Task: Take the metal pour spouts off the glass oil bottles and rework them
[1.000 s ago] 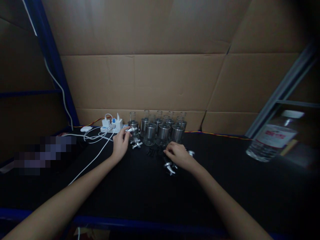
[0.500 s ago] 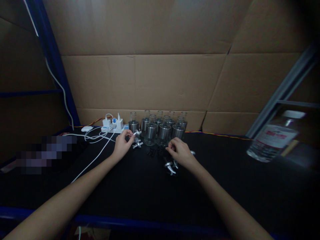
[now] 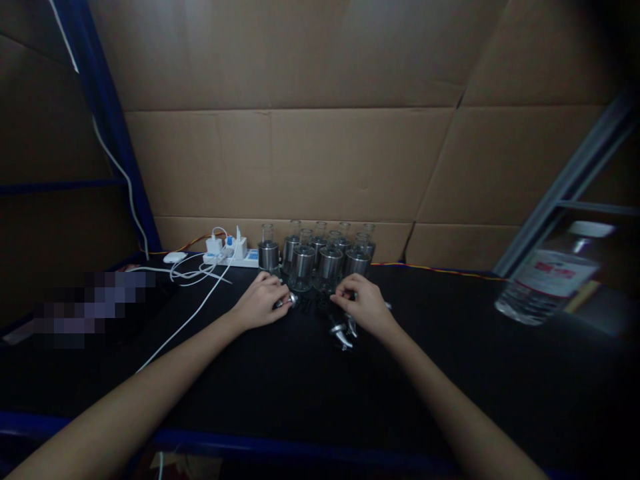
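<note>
My left hand (image 3: 263, 304) lies low on the black table (image 3: 320, 387), fingers closed on a small silver metal part (image 3: 289, 301) whose end shows past my fingertips. My right hand (image 3: 363, 305) is curled over several small dark and silver parts (image 3: 341, 332) lying loose on the table; whether it grips one is hidden. Just behind both hands stands a cluster of several steel cylinders with clear glass tops (image 3: 320, 253).
A white power strip (image 3: 231, 254) with plugs and white cables (image 3: 195, 300) sits at the back left. A large clear water bottle (image 3: 547, 277) stands on the right. Cardboard sheets (image 3: 320, 160) wall the back; a blue frame post (image 3: 107, 127) rises on the left.
My left hand has come down and to the right from beside the leftmost cylinder, carrying the silver part toward the middle. My right hand has shifted slightly and stays over the loose parts.
</note>
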{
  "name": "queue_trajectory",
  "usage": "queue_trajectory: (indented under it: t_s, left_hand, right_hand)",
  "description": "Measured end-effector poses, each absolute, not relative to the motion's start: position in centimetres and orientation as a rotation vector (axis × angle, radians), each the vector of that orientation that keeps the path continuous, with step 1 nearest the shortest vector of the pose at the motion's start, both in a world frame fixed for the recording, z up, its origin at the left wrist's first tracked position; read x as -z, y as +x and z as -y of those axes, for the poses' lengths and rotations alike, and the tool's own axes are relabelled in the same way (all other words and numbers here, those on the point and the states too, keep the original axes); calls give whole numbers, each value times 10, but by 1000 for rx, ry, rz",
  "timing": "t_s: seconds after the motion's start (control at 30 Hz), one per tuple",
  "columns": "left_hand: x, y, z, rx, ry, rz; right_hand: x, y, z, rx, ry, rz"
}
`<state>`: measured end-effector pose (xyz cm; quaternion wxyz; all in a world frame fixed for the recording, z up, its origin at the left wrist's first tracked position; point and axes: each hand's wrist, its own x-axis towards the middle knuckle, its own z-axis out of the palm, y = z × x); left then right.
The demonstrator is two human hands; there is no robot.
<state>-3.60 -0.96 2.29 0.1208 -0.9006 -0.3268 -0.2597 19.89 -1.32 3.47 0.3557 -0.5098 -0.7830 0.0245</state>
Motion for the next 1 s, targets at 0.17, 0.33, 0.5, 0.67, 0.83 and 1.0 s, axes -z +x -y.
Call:
queue_trajectory:
  t_s: [0.17, 0.33, 0.5, 0.67, 0.83, 1.0]
  left_hand:
    - [-26, -37, 10, 616, -2597, 899]
    - [-27, -36, 11, 607, -2575, 901]
    - [-28, -37, 11, 720, -2514, 1049]
    - [-27, -37, 9, 858, -2493, 1180]
    - [-21, -38, 4, 799, -2548, 1139]
    - [-17, -40, 1, 750, -2567, 1155]
  right_hand:
    - [-37, 198, 14, -39, -1338, 1993]
    - [-39, 198, 15, -1, -1342, 1985]
    - [-40, 198, 16, -5, -1342, 1983]
    - [-43, 197, 18, -19, -1357, 1977]
    - [-44, 197, 20, -20, -1364, 1969]
    - [-43, 197, 18, -15, -1347, 1966]
